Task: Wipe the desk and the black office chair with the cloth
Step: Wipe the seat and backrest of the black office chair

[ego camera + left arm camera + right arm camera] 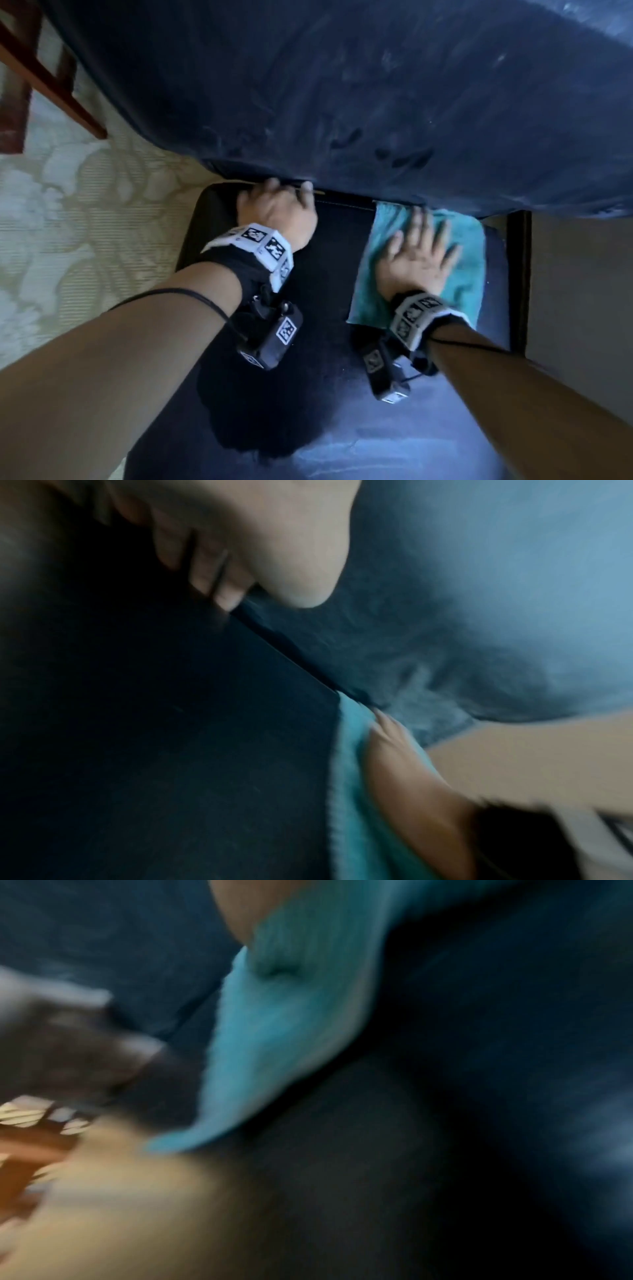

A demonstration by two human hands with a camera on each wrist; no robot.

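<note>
The black office chair fills the head view, its dusty backrest [342, 85] above and its seat [325, 274] below. A teal cloth [469, 240] lies flat on the seat's right rear part, against the backrest. My right hand [419, 253] presses on it with straight, spread fingers. My left hand [277, 205] grips the backrest's lower edge [284, 642]: the thumb lies on the front and the fingers [205, 572] curl behind. The left wrist view also shows the cloth [346, 764] under my right hand [394, 756]. The right wrist view is blurred and shows the cloth [284, 1031] on the dark seat.
A cream patterned carpet [68, 222] lies left of the chair. Reddish wooden furniture legs [41, 78] stand at the top left. A black upright part [519, 274] borders the seat's right side, with a beige surface [582, 291] beyond it.
</note>
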